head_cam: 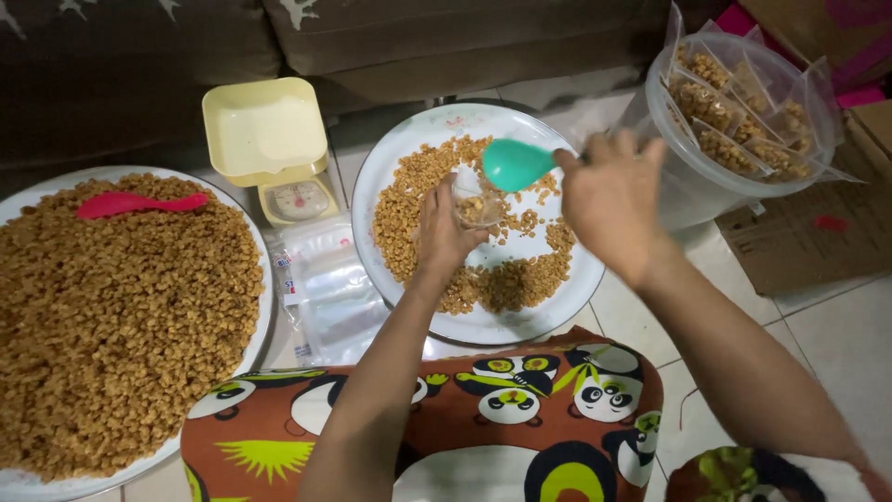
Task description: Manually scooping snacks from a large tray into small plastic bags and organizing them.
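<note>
Tiled floor (pixel 836 344), white tray (pixel 576 279): left hand (pixel 444 232) pinching flimsy, slippery pouch (pixel 474 206) by rim, right hand (pixel 609 200) clamped on light teal scoop (pixel 513 165).

It was a home, a living-room floor turned to small-scale snack packing; a dark sofa (pixel 400 37) ran along the far edge of pale floor tiles (pixel 827 325); just before the sofa sat a yellow kitchen scale (pixel 274 149), round trays of brown snack (pixel 111 307), and a tub of filled bags (pixel 734 121); cardboard (pixel 799 242) lay beside that.
</note>
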